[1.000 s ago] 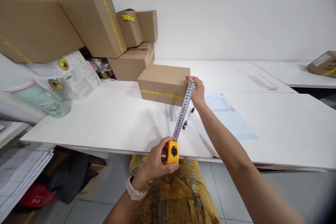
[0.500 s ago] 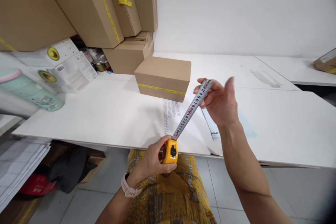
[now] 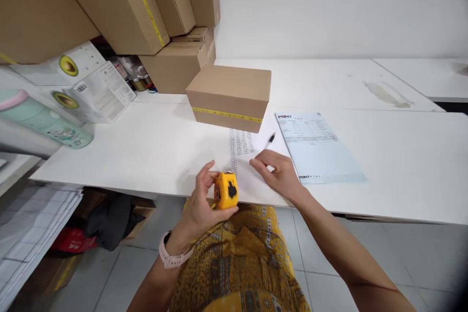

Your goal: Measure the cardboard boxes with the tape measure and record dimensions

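Observation:
My left hand (image 3: 201, 204) is wrapped round a yellow tape measure (image 3: 227, 191) with a black lock button, just above the table's front edge. Its blade is drawn in, with only the metal end hook showing at the top. My right hand (image 3: 280, 173) hovers over a printed sheet (image 3: 243, 144) with columns of figures, its fingers loosely curled; nothing shows in them. Just beyond its knuckles lies a black-and-white pen (image 3: 271, 140), partly behind the hand. Behind the sheet stands a closed cardboard box (image 3: 228, 100) with yellow tape along its front.
To the right lies a light-blue printed form (image 3: 321, 151). Several cardboard boxes (image 3: 171, 68) are stacked at the back left, beside white boxes with avocado pictures (image 3: 98, 90). A mint-green bottle (image 3: 54, 119) leans at the left end of the white table (image 3: 146, 156).
The tape blade, stretched between my hands before, has gone back into its case. My right hand has let go of its end, moved down and left over the sheet, and its fingers have curled.

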Tool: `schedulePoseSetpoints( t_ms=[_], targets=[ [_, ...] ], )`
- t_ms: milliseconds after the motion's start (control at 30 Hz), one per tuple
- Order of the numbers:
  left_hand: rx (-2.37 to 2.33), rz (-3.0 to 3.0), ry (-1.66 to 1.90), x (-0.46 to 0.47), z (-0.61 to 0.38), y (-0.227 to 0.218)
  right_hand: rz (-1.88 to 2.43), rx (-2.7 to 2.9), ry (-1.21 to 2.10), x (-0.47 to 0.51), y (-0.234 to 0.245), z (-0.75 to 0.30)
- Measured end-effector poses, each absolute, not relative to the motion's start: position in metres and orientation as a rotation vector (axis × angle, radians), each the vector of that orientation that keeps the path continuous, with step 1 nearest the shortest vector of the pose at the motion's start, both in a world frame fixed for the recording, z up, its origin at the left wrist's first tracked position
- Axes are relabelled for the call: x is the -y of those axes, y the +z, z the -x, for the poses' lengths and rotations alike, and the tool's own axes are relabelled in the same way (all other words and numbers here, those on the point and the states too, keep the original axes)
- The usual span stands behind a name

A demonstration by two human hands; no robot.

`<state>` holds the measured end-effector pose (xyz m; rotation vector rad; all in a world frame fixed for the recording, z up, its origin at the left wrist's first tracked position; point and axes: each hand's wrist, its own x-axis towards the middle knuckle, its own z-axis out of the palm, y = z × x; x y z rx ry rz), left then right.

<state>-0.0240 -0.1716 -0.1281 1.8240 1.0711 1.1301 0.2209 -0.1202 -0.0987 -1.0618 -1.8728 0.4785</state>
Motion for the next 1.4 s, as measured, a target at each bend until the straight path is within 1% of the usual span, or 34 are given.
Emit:
schedulePoseSetpoints(
  t_ms=[100,200,300,367,500,600,667,733,767,833,933,967,1033,1133,1267,1400],
  targets=[
    [-1.14,-2.033,1.296,0.138,0.037,-0.103,1.293,1.933,0.125,0.101,-0.123,-0.238],
    [-1.203,-2.28,1.438,0.084,0.04,-0.064,1.479,2.03,-0.021,0.084,-0.145,-0.25],
    [-1.297,-2.481,1.422,0.02,0.028,-0.025,1.601,2.037,0.016,0.078,-0.158,-0.255],
    [-1.336,-2.573,1.389,-0.022,0.016,-0.01,1.662,1.969,0.071,0.077,-0.16,-0.257],
    [-1.399,-2.632,1.166,-0.091,-0.001,-0.008,1.712,1.833,0.222,0.078,-0.157,-0.265],
    [-1.474,-2.641,1.049,-0.112,-0.005,-0.017,1.729,1.731,0.324,0.079,-0.154,-0.271],
    [-1.456,-2.672,1.14,-0.101,-0.006,-0.025,1.77,1.654,0.349,0.079,-0.153,-0.274],
    [-1.369,-2.729,1.24,-0.07,-0.006,-0.038,1.803,1.599,0.341,0.08,-0.153,-0.277],
    [-1.299,-2.766,1.215,-0.048,-0.006,-0.048,1.797,1.575,0.347,0.081,-0.152,-0.278],
    [-1.135,-2.809,0.991,0.0,-0.004,-0.074,1.72,1.49,0.442,0.083,-0.148,-0.28],
    [-0.942,-2.841,0.429,0.064,0.0,-0.115,1.461,1.208,0.736,0.084,-0.138,-0.286],
    [-0.895,-2.83,0.302,0.079,0.002,-0.126,1.353,1.114,0.838,0.084,-0.134,-0.288],
    [-0.854,-2.8,0.177,0.102,0.004,-0.139,1.156,1.005,1.01,0.085,-0.125,-0.292],
    [-0.83,-2.779,0.197,0.123,0.005,-0.143,1.012,0.989,1.157,0.094,-0.115,-0.291],
    [-0.836,-2.796,0.24,0.151,0.002,-0.147,1.01,0.99,1.164,0.126,-0.116,-0.266],
    [-0.968,-2.82,0.288,0.18,-0.007,-0.155,1.091,1.045,1.164,0.163,-0.128,-0.233]
  ],
)
